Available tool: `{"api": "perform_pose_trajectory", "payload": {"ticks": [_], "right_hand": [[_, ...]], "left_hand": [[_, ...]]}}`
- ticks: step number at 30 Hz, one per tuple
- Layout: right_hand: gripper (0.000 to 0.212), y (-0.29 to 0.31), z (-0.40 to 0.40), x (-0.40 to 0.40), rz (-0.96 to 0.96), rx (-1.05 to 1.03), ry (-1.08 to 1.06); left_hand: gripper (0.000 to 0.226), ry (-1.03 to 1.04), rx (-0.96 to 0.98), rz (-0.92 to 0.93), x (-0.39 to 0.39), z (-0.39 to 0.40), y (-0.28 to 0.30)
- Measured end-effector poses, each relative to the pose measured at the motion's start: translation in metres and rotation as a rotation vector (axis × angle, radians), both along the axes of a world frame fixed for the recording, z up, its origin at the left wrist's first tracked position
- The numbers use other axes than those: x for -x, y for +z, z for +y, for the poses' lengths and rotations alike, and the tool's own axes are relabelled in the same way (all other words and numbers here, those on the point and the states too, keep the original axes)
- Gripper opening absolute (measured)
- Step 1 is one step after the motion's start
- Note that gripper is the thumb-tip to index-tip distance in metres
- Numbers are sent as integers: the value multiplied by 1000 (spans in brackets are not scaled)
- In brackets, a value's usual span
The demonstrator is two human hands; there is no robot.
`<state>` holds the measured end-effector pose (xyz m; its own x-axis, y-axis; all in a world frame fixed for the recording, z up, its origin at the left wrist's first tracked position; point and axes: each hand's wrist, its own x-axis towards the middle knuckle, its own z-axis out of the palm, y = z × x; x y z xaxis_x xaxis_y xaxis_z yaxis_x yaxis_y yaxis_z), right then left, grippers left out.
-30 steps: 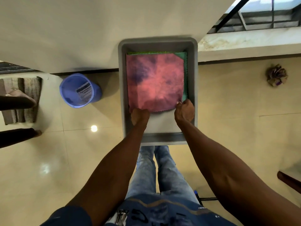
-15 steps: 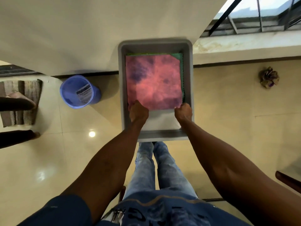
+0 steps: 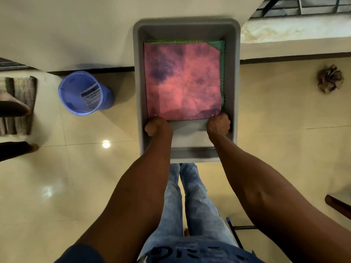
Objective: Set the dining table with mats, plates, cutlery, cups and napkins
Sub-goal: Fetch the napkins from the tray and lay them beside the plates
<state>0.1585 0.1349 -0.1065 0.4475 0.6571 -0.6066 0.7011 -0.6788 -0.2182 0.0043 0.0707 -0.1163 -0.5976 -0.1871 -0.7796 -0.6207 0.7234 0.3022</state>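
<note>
At the near edge of the grey bin (image 3: 230,92), both hands (left hand (image 3: 157,126), right hand (image 3: 218,125)) have settled curled onto the pink cloth's (image 3: 182,82) two corners, apparently ready to lift it out.

A grey tub (image 3: 187,26) holds a pink-and-purple cloth (image 3: 182,82) lying flat on green cloths (image 3: 218,44) whose edges show along its far and right sides. The left hand (image 3: 157,126) grips the pink cloth's near left corner, the right hand (image 3: 218,125) its near right corner, fingers curled. A blue bucket (image 3: 83,93) stands on the tiled floor (image 3: 275,114) left of the tub; a crumpled wrapper (image 3: 330,78) lies well to the right.
</note>
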Motion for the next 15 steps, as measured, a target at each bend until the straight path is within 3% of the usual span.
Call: {"api": "perform_pose_trajectory", "payload": {"ticks": [5, 8, 11, 15], "right_hand": [[22, 7, -7, 3, 128, -127, -122], [11, 24, -6, 8, 239, -215, -263], [5, 52, -3, 11, 316, -314, -355], [10, 102, 5, 8, 388, -411, -455]], "left_hand": [[39, -109, -24, -18, 3, -7, 7], [34, 48, -132, -15, 3, -8, 25], [17, 257, -285, 134, 3, -9, 50], [29, 294, -422, 271, 8, -1, 97]]}}
